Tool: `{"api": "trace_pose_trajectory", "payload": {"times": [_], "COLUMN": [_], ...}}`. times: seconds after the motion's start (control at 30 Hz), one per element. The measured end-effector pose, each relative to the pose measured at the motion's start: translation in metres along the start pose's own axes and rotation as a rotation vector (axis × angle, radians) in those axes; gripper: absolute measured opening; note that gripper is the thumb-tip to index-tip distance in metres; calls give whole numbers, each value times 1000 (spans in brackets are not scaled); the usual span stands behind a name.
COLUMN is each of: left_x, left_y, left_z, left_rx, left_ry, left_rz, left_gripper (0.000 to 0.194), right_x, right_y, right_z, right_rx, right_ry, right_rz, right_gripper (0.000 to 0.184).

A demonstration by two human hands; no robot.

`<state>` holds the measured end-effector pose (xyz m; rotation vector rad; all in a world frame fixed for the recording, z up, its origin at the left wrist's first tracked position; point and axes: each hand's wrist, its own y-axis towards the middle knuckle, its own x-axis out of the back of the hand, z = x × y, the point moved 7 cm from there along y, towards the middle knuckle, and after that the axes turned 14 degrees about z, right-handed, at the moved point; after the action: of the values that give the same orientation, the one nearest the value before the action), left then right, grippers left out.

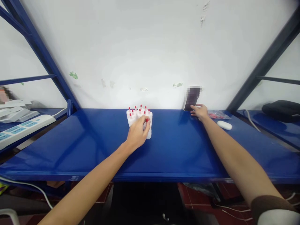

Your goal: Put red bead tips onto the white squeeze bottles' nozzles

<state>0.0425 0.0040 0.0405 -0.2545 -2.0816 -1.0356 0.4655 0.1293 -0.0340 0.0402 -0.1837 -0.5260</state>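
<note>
Several white plastic squeeze bottles (131, 119) with red-tipped caps stand close together on the blue shelf top. My left hand (138, 131) is at the front right of the group, its thumb and forefinger pinched on the red cap (147, 120) of one upright bottle (149, 135). A dark phone (192, 99), partly blurred out, leans upright against the wall on the right. My right hand (200, 112) is beside its lower right edge with fingers stretched towards it; whether they touch it I cannot tell.
Behind my right hand lies a clear bag of red pieces (219, 115), with a white computer mouse (224, 125) in front. On the left are a white power strip (28, 128) and white boxes (17, 111). Blue posts (47, 59) frame the shelf; a black pouch (281, 110) sits far right.
</note>
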Motion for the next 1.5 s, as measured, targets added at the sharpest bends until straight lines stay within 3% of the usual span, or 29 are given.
{"api": "trace_pose_trajectory", "payload": {"times": [0.17,0.27,0.57,0.7,1.13,1.23,1.37,1.5], "left_x": [12,15,21,22,18,26,45,70], "left_y": [0,0,2,6,3,2,-2,3], "left_z": [-14,-15,-3,8,10,8,13,41], "left_rx": [-133,-148,-24,60,98,76,35,69], "left_ry": [412,534,593,613,455,408,254,28], "left_rz": [-122,-140,-150,-97,-34,-121,-294,-446], "left_gripper": [9,12,17,27,39,35,25,19], "right_x": [-2,-1,-1,-1,1,4,18,12], "right_y": [9,11,12,14,20,14,-6,-36], "right_z": [0,-1,-4,-6,-10,-7,-1,16], "right_rx": [-20,-23,-11,-7,28,65,136,244], "right_ry": [17,25,39,29,-15,-57,-156,-278], "right_rz": [2,-7,4,6,11,-41,-201,-182], "right_gripper": [35,38,34,37,43,36,22,32]}}
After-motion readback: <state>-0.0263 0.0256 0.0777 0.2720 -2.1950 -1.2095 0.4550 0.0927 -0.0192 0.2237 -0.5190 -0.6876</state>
